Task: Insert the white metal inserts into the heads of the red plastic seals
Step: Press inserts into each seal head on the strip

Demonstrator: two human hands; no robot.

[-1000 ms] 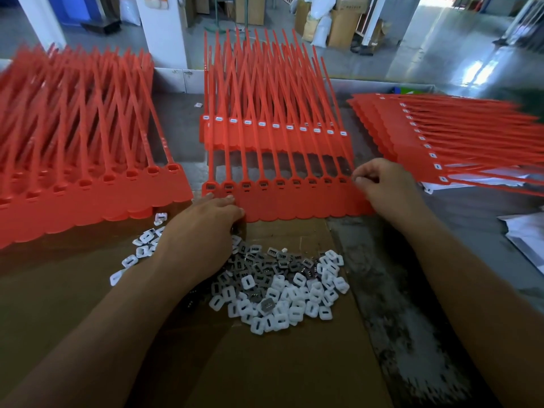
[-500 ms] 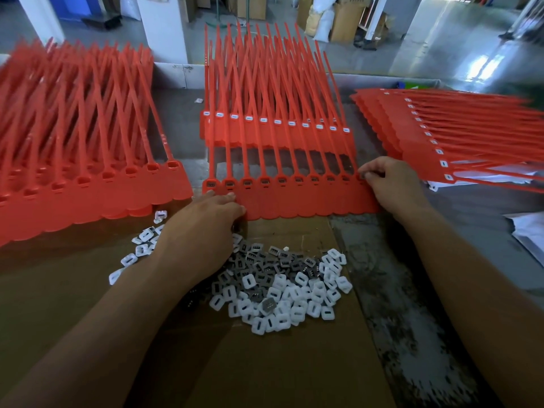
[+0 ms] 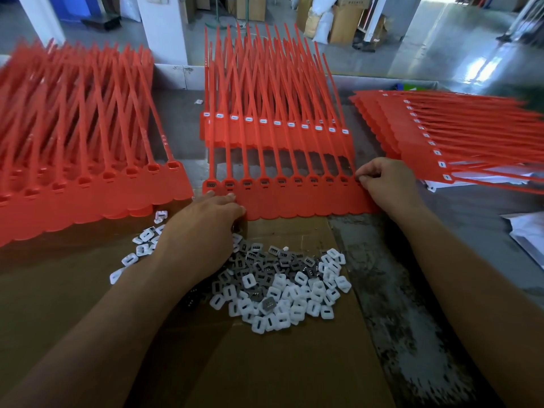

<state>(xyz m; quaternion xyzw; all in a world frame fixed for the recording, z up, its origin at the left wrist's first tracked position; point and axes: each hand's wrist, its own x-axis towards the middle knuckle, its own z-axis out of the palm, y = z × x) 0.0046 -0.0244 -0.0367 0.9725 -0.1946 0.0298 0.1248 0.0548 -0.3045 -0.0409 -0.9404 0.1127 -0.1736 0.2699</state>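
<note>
The red seals [image 3: 294, 201] are pressed by the left hand [image 3: 203, 231], fingers straight, and pinched at the right end by the right hand [image 3: 388, 184], fingers curled.

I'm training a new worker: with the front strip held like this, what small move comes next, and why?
Probably the left hand reaches back to the pile of inserts and picks up a white one. The front strip has dark heads, without the white tops of the row behind, and the right hand pinches its right end.

Daylight glares off the floor [image 3: 482, 66] top right; edges bend and blur, foreground dim.
</note>
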